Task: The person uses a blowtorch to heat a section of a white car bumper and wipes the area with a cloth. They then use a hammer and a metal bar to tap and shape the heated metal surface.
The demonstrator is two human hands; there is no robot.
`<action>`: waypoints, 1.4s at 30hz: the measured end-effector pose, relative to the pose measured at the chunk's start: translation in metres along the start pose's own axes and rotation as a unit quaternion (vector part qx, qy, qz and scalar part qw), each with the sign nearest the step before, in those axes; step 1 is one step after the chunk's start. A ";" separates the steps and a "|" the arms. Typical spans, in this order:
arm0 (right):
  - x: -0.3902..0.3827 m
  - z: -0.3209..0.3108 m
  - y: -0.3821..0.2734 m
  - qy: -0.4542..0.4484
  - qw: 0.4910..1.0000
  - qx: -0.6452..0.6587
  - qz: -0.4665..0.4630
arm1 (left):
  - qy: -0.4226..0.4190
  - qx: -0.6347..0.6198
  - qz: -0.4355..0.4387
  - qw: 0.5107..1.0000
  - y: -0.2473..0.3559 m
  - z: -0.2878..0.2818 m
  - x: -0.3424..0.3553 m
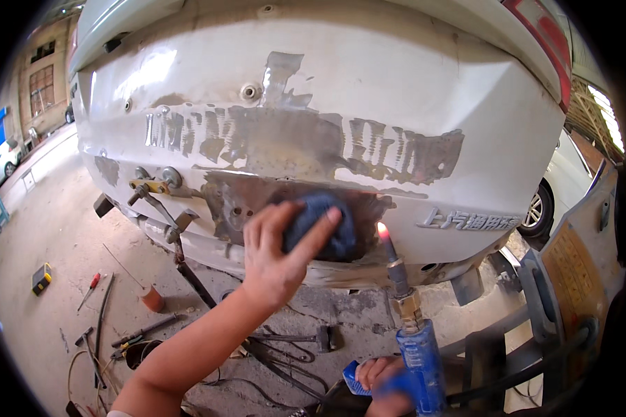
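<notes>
My left hand (275, 254) presses a bunched dark blue cloth (316, 229) against a bare, darkened metal patch (236, 212) on the white car's rear panel (480, 104), fingers closed over it. At lower right, my right hand (382, 375) grips the blue handle of a torch-like tool (417, 361), partly hidden and blurred. The tool points upward, its tip (384, 233) glowing red-orange just right of the cloth. Sanded grey streaks cross the panel above. A metal puller fitting (153, 186) is attached at the panel's left, with a rod running down from it.
Scattered on the concrete floor (35, 236) are a tape measure (41, 278), screwdriver (90, 285), hammer (323, 339), cables and several other tools. A metal equipment frame (563, 264) stands close at right. Other white cars (0, 163) are parked at left and right.
</notes>
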State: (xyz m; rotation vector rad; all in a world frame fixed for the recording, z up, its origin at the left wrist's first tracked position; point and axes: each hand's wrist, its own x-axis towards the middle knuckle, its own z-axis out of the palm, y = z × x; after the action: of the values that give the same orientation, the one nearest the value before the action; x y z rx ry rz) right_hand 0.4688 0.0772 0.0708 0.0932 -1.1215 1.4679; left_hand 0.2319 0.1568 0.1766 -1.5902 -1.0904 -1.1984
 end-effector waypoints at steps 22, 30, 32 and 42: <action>-0.017 -0.050 0.043 -0.054 0.994 0.034 0.085 | -0.217 -0.065 -0.076 0.971 -0.018 -0.045 -0.066; 0.002 -0.025 0.042 0.011 0.995 -0.042 0.090 | -0.217 -0.080 -0.088 0.969 -0.018 -0.048 -0.064; 0.001 -0.032 0.047 -0.014 0.994 0.021 0.105 | -0.215 -0.084 -0.092 0.969 -0.020 -0.050 -0.063; 0.002 -0.038 0.056 -0.026 0.991 -0.004 0.130 | -0.227 -0.120 -0.105 0.961 -0.022 -0.046 -0.078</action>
State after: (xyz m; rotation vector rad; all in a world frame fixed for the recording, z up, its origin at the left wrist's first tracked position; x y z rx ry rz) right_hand 0.4430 0.1144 0.0203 -0.0223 -1.2169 1.7005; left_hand 0.1875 0.1070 0.1121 -2.0451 -1.4799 -1.1646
